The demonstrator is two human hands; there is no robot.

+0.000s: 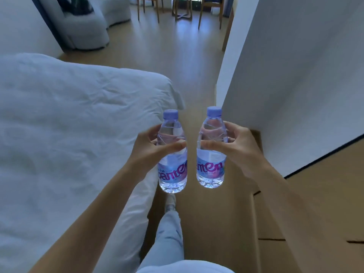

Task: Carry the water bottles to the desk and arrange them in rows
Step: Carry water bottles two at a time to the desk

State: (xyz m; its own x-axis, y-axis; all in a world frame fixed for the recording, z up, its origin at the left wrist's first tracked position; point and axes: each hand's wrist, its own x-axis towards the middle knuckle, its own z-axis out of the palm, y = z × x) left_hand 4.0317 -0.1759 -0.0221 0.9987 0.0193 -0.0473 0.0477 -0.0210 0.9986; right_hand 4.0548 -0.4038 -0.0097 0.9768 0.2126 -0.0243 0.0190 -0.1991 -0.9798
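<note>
Left hand (pixel 149 148) wrapped round left water bottle (pixel 172 152), thumb across its middle. Right hand (pixel 234 148) wrapped round right water bottle (pixel 211 148) likewise. Both bottles upright, capped, side by side, apart, held above wooden floor (pixel 197 75). White bed (pixel 69 134) to left. Grey armchair (pixel 86 30) and wooden chairs (pixel 149 6) beyond.

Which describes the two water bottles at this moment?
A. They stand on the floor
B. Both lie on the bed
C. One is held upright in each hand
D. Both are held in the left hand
C: the left hand grips one water bottle and the right hand grips the other bottle, both upright with caps on, above the floor beside the bed.
</note>
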